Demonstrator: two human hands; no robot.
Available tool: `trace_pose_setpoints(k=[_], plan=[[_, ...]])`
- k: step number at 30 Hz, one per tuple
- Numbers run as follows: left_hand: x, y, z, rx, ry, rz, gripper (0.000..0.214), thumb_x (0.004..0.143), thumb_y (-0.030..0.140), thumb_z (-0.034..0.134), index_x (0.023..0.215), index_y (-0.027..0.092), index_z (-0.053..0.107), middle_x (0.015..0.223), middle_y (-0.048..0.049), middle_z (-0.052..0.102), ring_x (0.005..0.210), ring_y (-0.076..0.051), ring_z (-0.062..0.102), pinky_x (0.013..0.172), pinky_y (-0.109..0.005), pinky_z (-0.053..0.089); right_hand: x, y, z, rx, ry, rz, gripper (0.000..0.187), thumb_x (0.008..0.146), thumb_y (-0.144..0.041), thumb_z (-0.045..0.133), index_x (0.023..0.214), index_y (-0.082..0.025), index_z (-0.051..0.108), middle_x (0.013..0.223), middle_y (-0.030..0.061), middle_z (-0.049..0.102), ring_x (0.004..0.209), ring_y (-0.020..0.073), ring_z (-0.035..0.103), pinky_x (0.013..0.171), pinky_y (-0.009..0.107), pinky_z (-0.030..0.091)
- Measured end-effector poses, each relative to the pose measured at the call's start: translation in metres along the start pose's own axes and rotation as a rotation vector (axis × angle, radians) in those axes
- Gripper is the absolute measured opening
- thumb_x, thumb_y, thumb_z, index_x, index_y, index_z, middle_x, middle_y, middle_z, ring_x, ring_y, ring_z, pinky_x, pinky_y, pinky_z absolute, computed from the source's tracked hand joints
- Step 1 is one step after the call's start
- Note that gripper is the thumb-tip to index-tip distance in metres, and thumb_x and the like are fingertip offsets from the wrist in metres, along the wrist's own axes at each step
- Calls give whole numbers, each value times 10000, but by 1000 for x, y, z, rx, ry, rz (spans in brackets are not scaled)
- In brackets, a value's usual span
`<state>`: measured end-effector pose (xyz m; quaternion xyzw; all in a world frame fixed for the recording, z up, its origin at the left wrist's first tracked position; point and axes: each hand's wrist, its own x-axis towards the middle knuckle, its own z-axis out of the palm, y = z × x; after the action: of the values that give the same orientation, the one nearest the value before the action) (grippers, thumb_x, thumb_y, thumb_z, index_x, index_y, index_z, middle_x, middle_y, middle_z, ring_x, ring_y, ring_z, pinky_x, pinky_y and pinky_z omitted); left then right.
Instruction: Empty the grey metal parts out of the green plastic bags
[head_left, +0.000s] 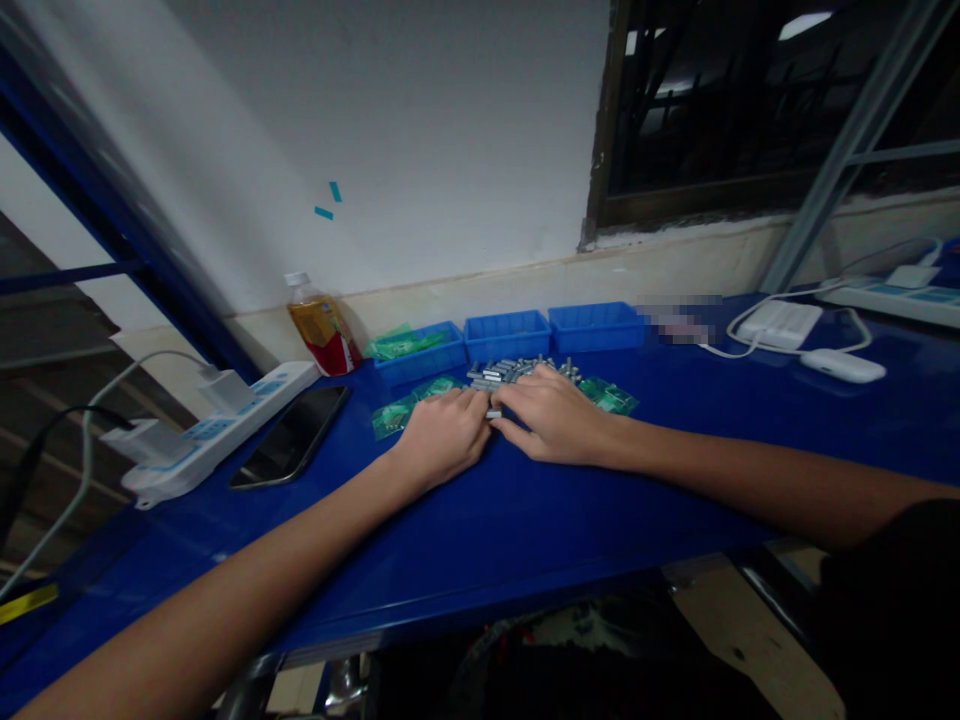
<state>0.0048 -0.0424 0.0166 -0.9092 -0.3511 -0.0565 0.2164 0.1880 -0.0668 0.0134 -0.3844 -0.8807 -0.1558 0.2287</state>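
My left hand [448,430] and my right hand [553,415] meet over the blue table. Between their fingertips shows a small silvery metal cylinder [493,412]. The fingers of my left hand are curled in against it. My right hand pinches from the other side, its thumb low. Just beyond my fingers lies a heap of similar metal cylinders [499,372], partly hidden by my right hand. Green plastic packets lie on both sides: one packet [391,420] by my left hand, another packet [611,397] past my right wrist.
Three blue bins line the wall: a left bin [424,358] with green packets, a middle bin [508,338] and a right bin [598,328]. A drink bottle [324,325], phone [292,437] and power strip [217,430] stand left. White chargers [780,325] and cables lie right.
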Motion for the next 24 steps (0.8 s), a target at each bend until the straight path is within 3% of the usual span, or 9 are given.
trace_pose_setpoints(k=[24], plan=[[-1,1,-1,13,20,30,200,921,275,336,969,167,498,899,-61,617,817,-208,579,655,-300,458,3,-2,7,58,-106,122,372,956,-282,303,828,-131,618,756,82,669,658,160,550,713,315,302]])
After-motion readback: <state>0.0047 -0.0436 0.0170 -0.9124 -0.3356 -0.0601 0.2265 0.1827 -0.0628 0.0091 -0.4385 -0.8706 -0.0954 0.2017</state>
